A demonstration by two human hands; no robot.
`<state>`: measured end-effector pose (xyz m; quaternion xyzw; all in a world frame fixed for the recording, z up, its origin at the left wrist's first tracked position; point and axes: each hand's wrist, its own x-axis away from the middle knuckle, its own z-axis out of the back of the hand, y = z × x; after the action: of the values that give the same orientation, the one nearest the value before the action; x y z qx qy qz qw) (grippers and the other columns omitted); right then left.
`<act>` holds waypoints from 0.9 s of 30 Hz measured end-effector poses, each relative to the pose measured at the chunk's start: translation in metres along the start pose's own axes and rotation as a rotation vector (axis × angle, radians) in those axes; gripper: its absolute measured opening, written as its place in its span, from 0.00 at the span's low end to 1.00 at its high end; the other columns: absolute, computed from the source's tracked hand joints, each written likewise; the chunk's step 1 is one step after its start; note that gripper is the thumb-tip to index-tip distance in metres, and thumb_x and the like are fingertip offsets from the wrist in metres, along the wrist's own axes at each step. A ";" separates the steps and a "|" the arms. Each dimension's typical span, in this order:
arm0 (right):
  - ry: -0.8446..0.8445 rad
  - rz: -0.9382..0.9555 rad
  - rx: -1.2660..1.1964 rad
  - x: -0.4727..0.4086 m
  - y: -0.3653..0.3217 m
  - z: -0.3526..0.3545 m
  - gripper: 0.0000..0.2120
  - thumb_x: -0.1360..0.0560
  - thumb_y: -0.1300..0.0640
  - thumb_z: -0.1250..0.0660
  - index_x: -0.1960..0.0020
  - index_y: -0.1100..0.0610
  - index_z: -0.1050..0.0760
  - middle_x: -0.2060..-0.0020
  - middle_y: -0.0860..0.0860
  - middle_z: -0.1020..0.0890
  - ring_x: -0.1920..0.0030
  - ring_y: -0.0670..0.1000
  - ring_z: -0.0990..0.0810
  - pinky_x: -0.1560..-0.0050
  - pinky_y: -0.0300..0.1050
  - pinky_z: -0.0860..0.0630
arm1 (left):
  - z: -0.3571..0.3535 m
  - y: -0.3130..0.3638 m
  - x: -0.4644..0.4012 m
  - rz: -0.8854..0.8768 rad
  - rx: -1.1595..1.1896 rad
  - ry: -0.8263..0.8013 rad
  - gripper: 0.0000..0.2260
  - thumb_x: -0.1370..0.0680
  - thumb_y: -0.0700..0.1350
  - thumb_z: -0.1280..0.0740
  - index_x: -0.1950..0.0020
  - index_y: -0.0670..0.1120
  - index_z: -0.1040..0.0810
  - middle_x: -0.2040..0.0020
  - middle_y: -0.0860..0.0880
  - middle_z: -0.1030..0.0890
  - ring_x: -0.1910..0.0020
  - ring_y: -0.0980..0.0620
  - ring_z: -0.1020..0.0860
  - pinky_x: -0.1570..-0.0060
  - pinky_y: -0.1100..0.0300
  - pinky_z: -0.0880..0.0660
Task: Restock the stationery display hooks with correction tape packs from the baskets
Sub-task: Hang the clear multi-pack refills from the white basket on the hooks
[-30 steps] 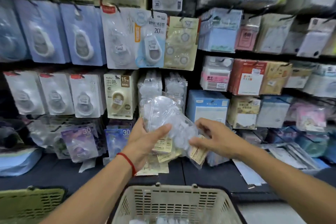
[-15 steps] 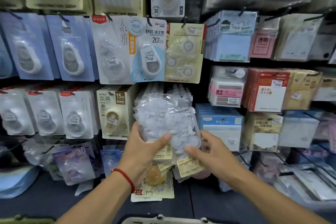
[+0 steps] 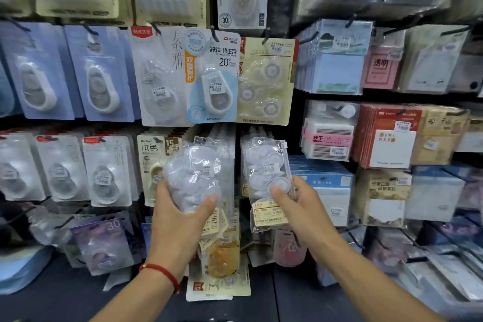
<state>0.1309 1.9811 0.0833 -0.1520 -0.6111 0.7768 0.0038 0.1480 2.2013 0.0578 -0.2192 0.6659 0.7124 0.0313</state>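
Head view, and the bundle has split: a moment ago both hands worked one clump of clear bags, and now each has its own share. The left hand (image 3: pixel 180 213) grips a bulging stack of correction tape packs (image 3: pixel 194 178) from below, thumb across the front, fingers wrapped behind. The right hand (image 3: pixel 300 206) pinches a single clear pack (image 3: pixel 266 178) by its lower half, thumb on the front, and holds it upright just right of the stack, the two apart. The basket has dropped out of view since a second ago, so the person has stepped in close to the display.

That reads as one pack peeled off and ready to hang. Its top edge sits just below the cream card of three tapes (image 3: pixel 265 81) in the upper row. Behind both hands hang more clear packs of the same kind, presumably the target hook, though the hook itself I cannot make out.

Room is tight. The cream card hangs low overhead, the blue notepads (image 3: pixel 324 180) crowd the right, and the beige 15 m card (image 3: pixel 156 154) flanks the left. Lower packs dangle below the wrists. The clearest path looks like straight away from the person, into the dark gap between the two held lots.
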 end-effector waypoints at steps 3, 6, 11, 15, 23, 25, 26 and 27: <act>0.012 -0.007 -0.020 0.003 -0.003 -0.002 0.07 0.18 0.51 0.31 0.46 0.54 0.20 0.55 0.52 0.12 0.52 0.56 0.13 0.47 0.58 0.18 | 0.001 0.002 0.001 0.020 0.029 -0.005 0.31 0.32 0.50 0.17 0.34 0.62 0.28 0.44 0.63 0.17 0.47 0.65 0.18 0.41 0.55 0.21; 0.073 -0.038 -0.114 0.008 -0.007 -0.010 0.06 0.20 0.55 0.31 0.50 0.58 0.20 0.60 0.56 0.13 0.61 0.56 0.16 0.60 0.51 0.20 | 0.002 0.003 0.003 0.033 0.071 -0.023 0.36 0.32 0.50 0.17 0.29 0.59 0.29 0.38 0.59 0.18 0.41 0.60 0.18 0.36 0.50 0.21; 0.132 -0.045 -0.030 0.011 -0.010 -0.015 0.15 0.23 0.52 0.32 0.50 0.66 0.28 0.63 0.54 0.27 0.63 0.51 0.31 0.59 0.49 0.34 | 0.003 0.005 0.004 0.043 0.090 -0.004 0.32 0.31 0.47 0.18 0.32 0.58 0.28 0.42 0.60 0.17 0.48 0.66 0.17 0.40 0.56 0.21; 0.158 -0.071 0.032 0.012 -0.013 -0.017 0.16 0.24 0.51 0.32 0.55 0.64 0.30 0.67 0.53 0.29 0.66 0.51 0.33 0.61 0.50 0.35 | 0.004 0.006 0.005 0.044 0.069 0.001 0.29 0.29 0.47 0.19 0.38 0.59 0.33 0.52 0.78 0.22 0.54 0.80 0.24 0.51 0.66 0.26; 0.174 0.395 1.080 0.006 -0.002 -0.014 0.17 0.16 0.51 0.37 0.30 0.57 0.28 0.44 0.52 0.22 0.45 0.58 0.20 0.53 0.50 0.24 | 0.004 0.008 0.007 0.047 -0.008 0.004 0.31 0.29 0.49 0.18 0.32 0.51 0.29 0.44 0.60 0.20 0.51 0.68 0.20 0.51 0.67 0.25; 0.103 0.574 1.080 -0.004 0.003 -0.019 0.18 0.20 0.59 0.34 0.30 0.59 0.25 0.39 0.54 0.21 0.39 0.58 0.21 0.48 0.52 0.21 | 0.006 0.010 0.007 0.035 -0.015 -0.009 0.33 0.29 0.50 0.18 0.30 0.49 0.30 0.41 0.56 0.20 0.46 0.63 0.21 0.42 0.59 0.23; 0.023 0.604 1.121 -0.012 0.007 -0.023 0.22 0.21 0.61 0.33 0.27 0.59 0.26 0.32 0.56 0.24 0.32 0.58 0.25 0.38 0.54 0.22 | 0.008 0.010 0.007 0.029 -0.014 -0.013 0.34 0.29 0.50 0.18 0.29 0.48 0.31 0.40 0.55 0.21 0.44 0.61 0.22 0.38 0.55 0.23; -0.055 0.599 1.189 -0.020 0.011 -0.028 0.26 0.21 0.60 0.34 0.23 0.58 0.31 0.24 0.57 0.30 0.24 0.58 0.32 0.27 0.56 0.29 | 0.009 0.010 0.007 0.025 -0.011 -0.015 0.34 0.29 0.51 0.18 0.28 0.48 0.31 0.39 0.55 0.21 0.41 0.58 0.22 0.36 0.53 0.24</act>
<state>0.1584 2.0006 0.0715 -0.2673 -0.0096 0.9526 -0.1448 0.1362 2.2073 0.0652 -0.2055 0.6645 0.7180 0.0263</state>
